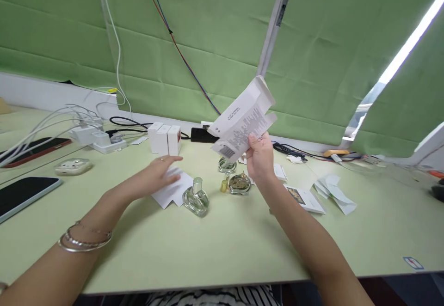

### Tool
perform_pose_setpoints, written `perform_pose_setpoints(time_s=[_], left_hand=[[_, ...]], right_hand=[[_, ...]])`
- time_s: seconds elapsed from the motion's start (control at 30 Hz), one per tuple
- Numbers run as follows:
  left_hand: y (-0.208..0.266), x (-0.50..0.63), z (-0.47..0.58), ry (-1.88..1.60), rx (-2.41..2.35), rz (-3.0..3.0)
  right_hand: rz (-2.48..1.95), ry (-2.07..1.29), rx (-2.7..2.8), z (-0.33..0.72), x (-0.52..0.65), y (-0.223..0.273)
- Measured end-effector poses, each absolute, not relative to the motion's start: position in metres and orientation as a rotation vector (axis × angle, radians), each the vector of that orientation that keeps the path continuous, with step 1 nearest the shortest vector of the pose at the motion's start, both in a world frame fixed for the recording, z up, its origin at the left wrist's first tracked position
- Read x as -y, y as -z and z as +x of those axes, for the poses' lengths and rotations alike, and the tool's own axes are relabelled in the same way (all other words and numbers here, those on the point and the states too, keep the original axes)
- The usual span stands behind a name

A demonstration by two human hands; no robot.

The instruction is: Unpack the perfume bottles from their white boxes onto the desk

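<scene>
My right hand [261, 156] grips a white printed carton [239, 119] with its end flaps standing open, raised above the desk. Fingers apart and holding nothing, my left hand [161, 174] hovers over a white sheet of folded card [173, 188]. Just right of that card a clear glass perfume bottle [196, 199] stands with a pale cap. Farther in, a second, rounder perfume bottle [239, 184] shows a gold tip, with a small yellow cap [224, 186] beside it. Another glass bottle [227, 165] sits behind, partly under the carton.
Several small white boxes [164, 139] stand together at the back. Flat white cartons [305, 199] and crumpled paper [335, 192] lie to the right. A power strip [107, 144] with cables, an earbud case [72, 166] and a phone [26, 195] occupy the left. Green blinds [208, 42] rise behind.
</scene>
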State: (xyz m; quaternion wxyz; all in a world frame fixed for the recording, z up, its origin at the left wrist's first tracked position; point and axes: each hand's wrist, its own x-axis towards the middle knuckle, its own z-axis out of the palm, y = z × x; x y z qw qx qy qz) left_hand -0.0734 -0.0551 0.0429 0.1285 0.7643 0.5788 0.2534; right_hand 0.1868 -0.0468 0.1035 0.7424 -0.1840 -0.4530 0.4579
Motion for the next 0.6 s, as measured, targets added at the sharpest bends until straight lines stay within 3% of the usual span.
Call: perform_pose_setpoints(time_s=[0.1, 0.23, 0.4, 0.6], left_hand=[[-0.024, 0.047, -0.072, -0.158, -1.714, 2.290], [-0.011, 0.037, -0.067, 0.039, -1.920, 2.154], [-0.013, 0.031, -0.072, -0.027, -2.027, 2.223], [-0.025, 0.035, -0.070, -0.668, -1.657, 2.150]], right_hand=[[-0.425, -0.958, 0.924, 0.196, 0.041, -0.107], [-0.423, -0.947, 0.918, 0.198, 0.039, -0.104], [-0.436, -0.961, 1.022, 0.196, 0.038, -0.101], [-0.587, -1.203, 0.969, 0.154, 0.023, -0.091]])
